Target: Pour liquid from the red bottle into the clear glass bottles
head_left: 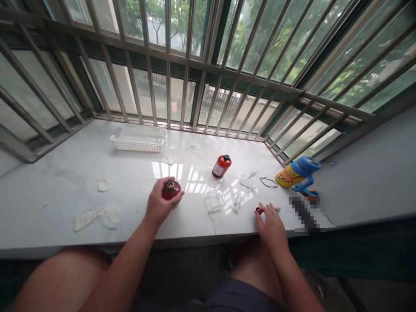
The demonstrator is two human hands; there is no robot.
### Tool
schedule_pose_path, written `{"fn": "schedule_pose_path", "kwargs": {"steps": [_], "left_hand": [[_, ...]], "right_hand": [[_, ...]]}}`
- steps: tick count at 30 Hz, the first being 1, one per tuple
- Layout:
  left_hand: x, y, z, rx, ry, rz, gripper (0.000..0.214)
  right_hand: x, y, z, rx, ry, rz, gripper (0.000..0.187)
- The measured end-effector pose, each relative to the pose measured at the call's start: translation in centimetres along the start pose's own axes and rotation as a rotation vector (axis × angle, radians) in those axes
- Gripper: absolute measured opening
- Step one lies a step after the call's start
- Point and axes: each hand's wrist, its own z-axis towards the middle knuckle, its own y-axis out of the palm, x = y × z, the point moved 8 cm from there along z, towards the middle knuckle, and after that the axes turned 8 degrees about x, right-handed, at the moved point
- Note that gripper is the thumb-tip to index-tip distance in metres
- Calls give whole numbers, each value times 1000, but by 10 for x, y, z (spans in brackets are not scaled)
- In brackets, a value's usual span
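Note:
My left hand (159, 203) is wrapped round a small dark red bottle (171, 189) that stands uncapped on the white marble sill (130, 173). My right hand (271, 225) rests on the sill's near edge, its fingertips at a small black cap (258, 210). A second red bottle (221, 166) with a black cap and a white label stands farther back between the hands. Clear plastic wrappers (214, 200) lie between the two hands.
A white plastic basket (138, 138) sits at the back left. Crumpled white tissues (97, 216) lie on the left of the sill. A yellow and blue children's bottle (297, 173) lies at the right. Metal window bars (169, 86) enclose the sill.

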Motion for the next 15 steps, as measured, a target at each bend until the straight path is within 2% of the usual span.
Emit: {"fn": "schedule_pose_path", "kwargs": {"steps": [4,7,10,13,15], "left_hand": [[0,0,-3,18,-25,21,54],[0,0,-5,31,-42,21,58],[0,-1,-5,33,-71,25,65],[3,-1,-7,-1,-90,26,64],[8,0,-12,-70,-91,-8,59]], "right_hand": [[32,25,-24,-31,70,21,41],[32,22,-25,29,82,71,49],[13,2,-17,115,38,119,49],[-20,-22,-11,179,-34,204,31],[-45,-32,-10,168,-56,301,21]]}}
